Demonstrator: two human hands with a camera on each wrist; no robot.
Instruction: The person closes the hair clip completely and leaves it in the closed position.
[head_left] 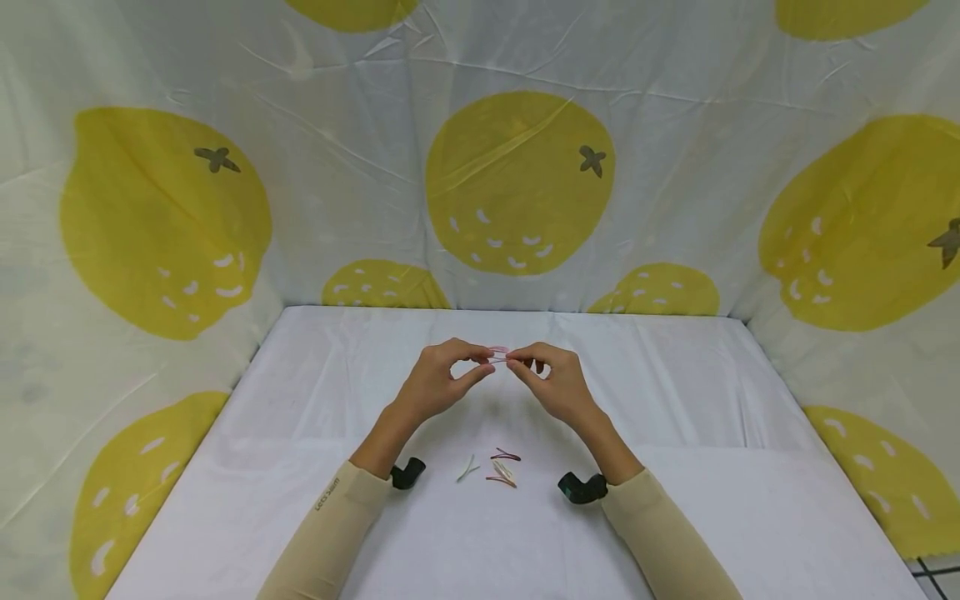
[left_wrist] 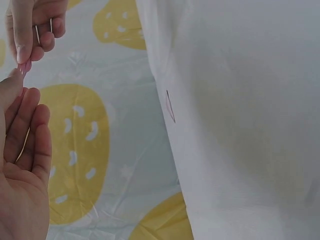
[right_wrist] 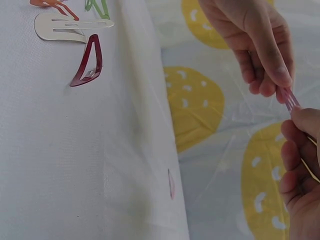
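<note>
Between both hands is a small pink snap hair clip [right_wrist: 290,100], pinched at opposite ends by thumbs and fingertips above the far part of the table. My left hand [head_left: 447,379] grips the end on the left and my right hand [head_left: 553,383] the other. Fingers partly cover the clip. Another slim pinkish hair clip [left_wrist: 170,106] lies on the white cloth near the table's far edge. Closer to me lie a dark red hair clip [right_wrist: 90,62], a cream hair clip [right_wrist: 75,25], an orange hair clip [right_wrist: 55,6] and a green hair clip [right_wrist: 97,7].
A white cloth [head_left: 300,500] covers the table. Lemon-print fabric [head_left: 337,167] stands as walls at the back and both sides. Black wrist-worn devices [head_left: 582,488] stick out inward from the sleeves. At bottom right, floor tiles [head_left: 941,575] show past the table.
</note>
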